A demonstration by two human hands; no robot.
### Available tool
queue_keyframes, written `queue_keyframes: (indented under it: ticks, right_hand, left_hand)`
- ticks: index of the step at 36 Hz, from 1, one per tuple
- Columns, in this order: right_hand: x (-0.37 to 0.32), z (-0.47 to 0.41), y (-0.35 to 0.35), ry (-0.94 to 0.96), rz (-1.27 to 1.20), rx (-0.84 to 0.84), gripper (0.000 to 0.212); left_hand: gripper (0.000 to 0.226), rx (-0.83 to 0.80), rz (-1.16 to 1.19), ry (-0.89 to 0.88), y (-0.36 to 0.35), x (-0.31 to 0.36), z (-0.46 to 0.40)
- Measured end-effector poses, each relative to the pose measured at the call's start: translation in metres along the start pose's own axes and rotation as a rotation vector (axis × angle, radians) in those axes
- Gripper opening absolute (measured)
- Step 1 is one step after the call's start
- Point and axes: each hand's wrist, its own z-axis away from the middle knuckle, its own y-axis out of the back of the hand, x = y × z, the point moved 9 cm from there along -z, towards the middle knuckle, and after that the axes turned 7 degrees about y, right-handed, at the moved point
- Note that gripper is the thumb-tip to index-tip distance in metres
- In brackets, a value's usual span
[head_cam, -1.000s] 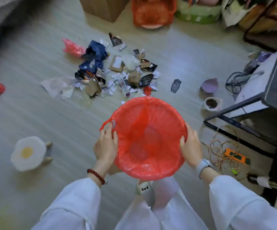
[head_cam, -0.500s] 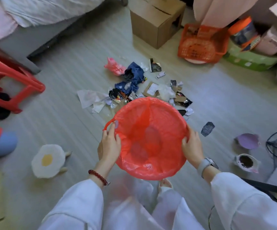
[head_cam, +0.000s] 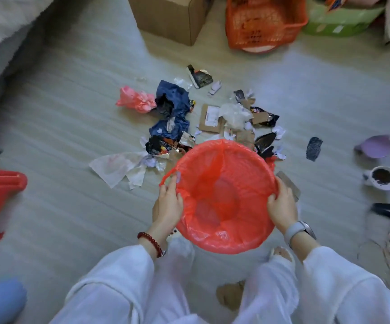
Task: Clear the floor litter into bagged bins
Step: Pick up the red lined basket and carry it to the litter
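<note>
A round bin lined with a red plastic bag (head_cam: 224, 195) sits low over the floor in front of my legs, empty inside. My left hand (head_cam: 169, 202) grips its left rim and my right hand (head_cam: 281, 204) grips its right rim. Just beyond the bin lies a heap of litter (head_cam: 189, 122): a pink crumpled bag (head_cam: 135, 100), blue wrapping (head_cam: 173, 99), a brown cardboard envelope (head_cam: 211, 118), white tissue (head_cam: 119, 167), dark foil wrappers and paper scraps. A dark scrap (head_cam: 314, 148) lies apart to the right.
A cardboard box (head_cam: 170, 17), an orange basket (head_cam: 264, 19) and a green tub (head_cam: 339, 22) stand at the back. A red stool (head_cam: 0, 190) is at left, a bed edge (head_cam: 0, 43) upper left. A purple dish (head_cam: 374, 149), a small pot (head_cam: 382, 177) and cables lie at right.
The bin has moved forward up to the litter heap, both hands still on its rim. The view has shifted, so the stool and boxes sit differently in frame.
</note>
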Motion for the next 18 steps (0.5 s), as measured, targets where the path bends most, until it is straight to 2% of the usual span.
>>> queue_keyframes:
  ticks: [7,18]
  right_hand:
    - [0.028,0.009,-0.068,-0.121,-0.059,0.075,0.054]
    - [0.145,-0.040,-0.202,-0.293,-0.028,0.129,0.051]
  left_hand:
    - [0.060,-0.117,-0.038,-0.100,-0.034,-0.037,-0.062]
    - [0.065,-0.148,-0.132,-0.167,-0.189,-0.089,-0.163]
